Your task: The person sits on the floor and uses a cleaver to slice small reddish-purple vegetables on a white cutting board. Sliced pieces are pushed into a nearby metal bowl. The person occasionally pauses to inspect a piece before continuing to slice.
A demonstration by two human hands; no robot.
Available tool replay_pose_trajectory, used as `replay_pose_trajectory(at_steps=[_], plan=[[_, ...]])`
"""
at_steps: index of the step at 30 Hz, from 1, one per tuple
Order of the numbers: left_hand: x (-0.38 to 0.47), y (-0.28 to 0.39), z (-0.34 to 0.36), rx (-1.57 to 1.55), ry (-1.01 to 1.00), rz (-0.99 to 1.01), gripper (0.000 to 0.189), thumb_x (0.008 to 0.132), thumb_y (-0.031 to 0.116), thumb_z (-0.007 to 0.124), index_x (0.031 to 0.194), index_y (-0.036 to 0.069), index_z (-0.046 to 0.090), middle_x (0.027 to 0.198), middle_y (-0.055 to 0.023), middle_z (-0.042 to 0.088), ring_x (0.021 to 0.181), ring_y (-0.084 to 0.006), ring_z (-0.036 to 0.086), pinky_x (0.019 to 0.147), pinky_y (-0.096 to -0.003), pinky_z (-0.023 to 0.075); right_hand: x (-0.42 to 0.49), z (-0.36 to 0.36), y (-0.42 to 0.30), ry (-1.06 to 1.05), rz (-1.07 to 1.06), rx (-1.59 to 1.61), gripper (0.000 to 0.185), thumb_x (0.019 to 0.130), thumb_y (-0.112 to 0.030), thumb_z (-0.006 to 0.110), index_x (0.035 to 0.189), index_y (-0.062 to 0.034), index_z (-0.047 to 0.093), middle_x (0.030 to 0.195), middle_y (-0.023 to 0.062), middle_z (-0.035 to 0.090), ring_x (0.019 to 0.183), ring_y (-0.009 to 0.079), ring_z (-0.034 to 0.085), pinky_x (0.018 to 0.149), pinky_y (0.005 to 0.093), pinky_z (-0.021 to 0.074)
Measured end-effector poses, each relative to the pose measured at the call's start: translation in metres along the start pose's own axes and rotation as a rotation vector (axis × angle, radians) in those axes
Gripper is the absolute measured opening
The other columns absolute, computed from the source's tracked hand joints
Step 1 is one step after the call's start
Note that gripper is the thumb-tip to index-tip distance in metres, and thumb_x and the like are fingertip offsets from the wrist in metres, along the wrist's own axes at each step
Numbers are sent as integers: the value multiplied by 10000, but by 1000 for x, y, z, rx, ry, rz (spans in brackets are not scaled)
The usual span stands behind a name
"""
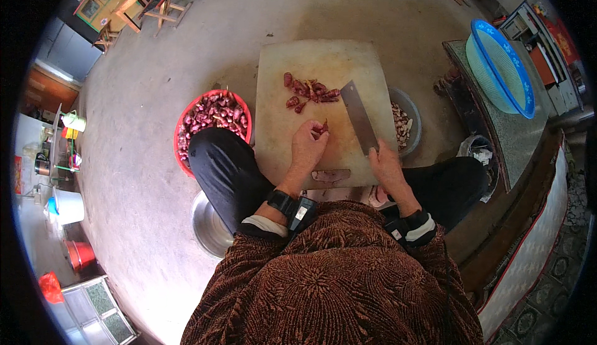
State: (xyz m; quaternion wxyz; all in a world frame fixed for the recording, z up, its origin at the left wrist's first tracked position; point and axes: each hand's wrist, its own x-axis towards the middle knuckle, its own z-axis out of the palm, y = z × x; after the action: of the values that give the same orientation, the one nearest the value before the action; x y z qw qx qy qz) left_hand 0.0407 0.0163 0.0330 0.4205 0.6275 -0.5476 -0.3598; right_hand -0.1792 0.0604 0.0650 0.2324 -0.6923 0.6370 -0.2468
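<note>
My left hand [309, 144] pinches a small reddish tuber [322, 130] above the middle of a worn cutting board [280, 135]. In my right hand [385, 163] is the handle of a cleaver [359, 117], its broad blade slanting away over the board's right side. Beyond my left hand lies a loose pile of reddish-purple tubers [315, 91] on the board. A red basin [176, 135] heaped with more such tubers stands at the left, partly behind my knee. To the right, a grey basin [417, 126] holds pale cut pieces [401, 123], partly hidden by the board.
A metal basin [205, 228] sits on the floor by my left leg. At the right, a blue-rimmed plastic basket [501, 72] rests on a low stone-topped table [508, 135], with a bin [475, 147] beside it. Folding stools [165, 11] stand at the far left.
</note>
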Motion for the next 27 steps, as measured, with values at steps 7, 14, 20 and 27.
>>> replay_pose_trajectory(at_steps=[7,14,20,27], plan=[[-5,-7,5,214,2,145,271,770,82,678,1035,56,625,1002,-146,621,900,-334,627,760,-394,518,-5,4,-3,-59,76,84,433,932,-206,495,1253,83,471,960,308,613,902,456,598,773,475,477],[-6,2,3,303,-81,194,292,776,58,672,1065,71,631,996,-142,591,885,-341,624,756,-392,518,-4,3,-4,-123,56,8,369,937,-193,488,1198,67,481,863,307,613,832,470,607,705,505,478],[-6,7,2,332,-92,174,303,770,56,684,1068,77,638,988,-144,593,884,-345,625,754,-395,517,-5,4,-5,-103,59,36,344,924,-195,510,1167,47,491,833,298,605,809,478,597,672,498,471],[-6,10,1,389,-102,161,322,769,76,699,1083,74,628,1002,-140,590,896,-347,624,761,-396,519,-5,8,-2,-96,80,2,327,915,-198,534,1134,42,498,843,290,611,815,469,603,675,493,473]])
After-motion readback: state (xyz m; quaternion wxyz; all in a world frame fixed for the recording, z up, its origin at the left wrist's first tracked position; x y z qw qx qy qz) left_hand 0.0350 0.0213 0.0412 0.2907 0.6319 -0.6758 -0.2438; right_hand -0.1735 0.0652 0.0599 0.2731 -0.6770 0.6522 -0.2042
